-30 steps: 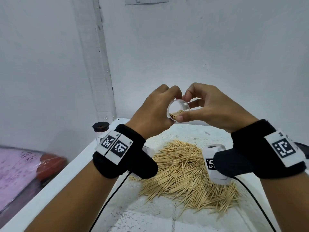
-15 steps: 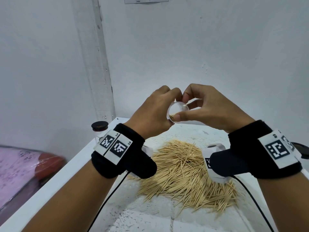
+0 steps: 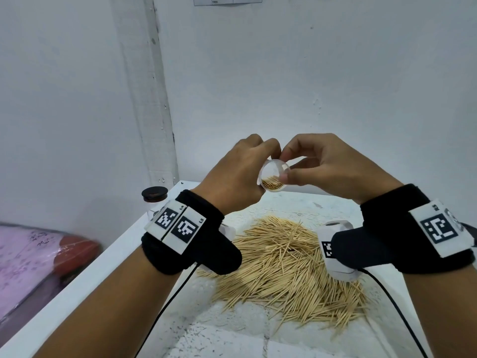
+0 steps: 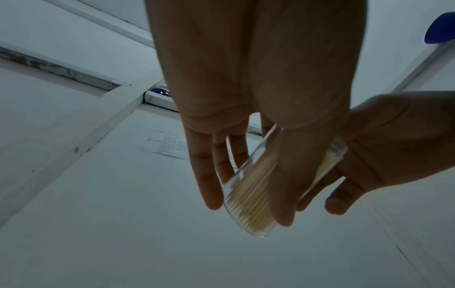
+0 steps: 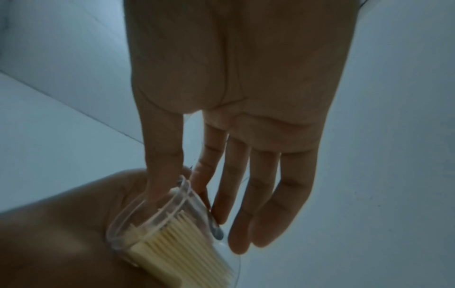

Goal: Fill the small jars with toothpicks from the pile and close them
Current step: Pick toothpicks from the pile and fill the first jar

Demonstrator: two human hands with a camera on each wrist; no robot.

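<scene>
We grip the clear jar [image 3: 273, 177] of toothpicks [image 3: 272, 182] in our left hand [image 3: 232, 179]; our right hand [image 3: 327, 169] pinches its rim

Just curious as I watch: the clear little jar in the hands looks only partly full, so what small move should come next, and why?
Probably the right hand should drop to the loose pile of wooden toothpicks for another pinch. The small clear plastic jar, gripped by the left hand, has toothpicks only along its lower side and no lid yet.
</scene>
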